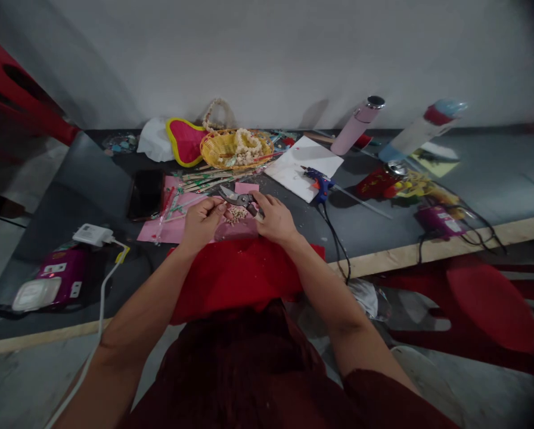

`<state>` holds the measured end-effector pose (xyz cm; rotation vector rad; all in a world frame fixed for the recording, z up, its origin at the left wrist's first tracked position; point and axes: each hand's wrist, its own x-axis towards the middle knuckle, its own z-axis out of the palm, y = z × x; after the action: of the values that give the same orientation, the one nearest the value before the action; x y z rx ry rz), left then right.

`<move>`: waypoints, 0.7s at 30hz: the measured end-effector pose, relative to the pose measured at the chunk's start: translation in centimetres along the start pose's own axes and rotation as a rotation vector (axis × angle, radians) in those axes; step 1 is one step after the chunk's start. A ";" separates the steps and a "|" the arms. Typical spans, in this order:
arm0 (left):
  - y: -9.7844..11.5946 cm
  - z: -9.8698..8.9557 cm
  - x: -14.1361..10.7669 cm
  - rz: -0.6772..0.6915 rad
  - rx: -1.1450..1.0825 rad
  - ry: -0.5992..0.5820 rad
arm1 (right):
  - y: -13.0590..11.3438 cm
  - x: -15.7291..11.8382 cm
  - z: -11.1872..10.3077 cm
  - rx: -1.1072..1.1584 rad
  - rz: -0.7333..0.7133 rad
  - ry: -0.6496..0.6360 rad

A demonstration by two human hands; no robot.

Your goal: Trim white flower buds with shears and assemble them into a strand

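My right hand (276, 219) is wrapped round the handles of the pruning shears (240, 198), whose blades point up and left. Left of them, my left hand (203, 221) is closed in a pinch close to the blades; what it holds is too small to make out. Under and between the hands lies a small pile of pale bits (237, 215) on pink paper (180, 229). Thin sticks with green and red marks (208, 179) lie behind the left hand. A red cloth (244, 268) hangs over the table's front edge, below both hands.
Behind are a yellow basket (213, 152) with beaded strings, and a pink heart shape (186, 142). A blue glue gun (321, 183), white paper (294, 170), a pink flask (356, 126) and a red can (378, 180) stand or lie right. A phone (146, 193) and purple power strip (64, 277) are left.
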<state>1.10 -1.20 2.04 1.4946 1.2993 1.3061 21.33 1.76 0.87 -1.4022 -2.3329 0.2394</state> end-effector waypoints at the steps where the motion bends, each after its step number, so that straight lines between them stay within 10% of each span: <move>1: 0.0 0.0 0.0 0.000 -0.005 0.001 | -0.1 0.0 0.0 0.000 0.003 -0.002; 21: 0.1 0.3 -0.1 0.040 0.109 0.011 | 0.2 0.1 -0.2 -0.074 0.001 -0.023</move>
<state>1.38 -1.30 2.10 1.5977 1.3727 1.2881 21.51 1.96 1.04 -1.4424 -2.3822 0.1716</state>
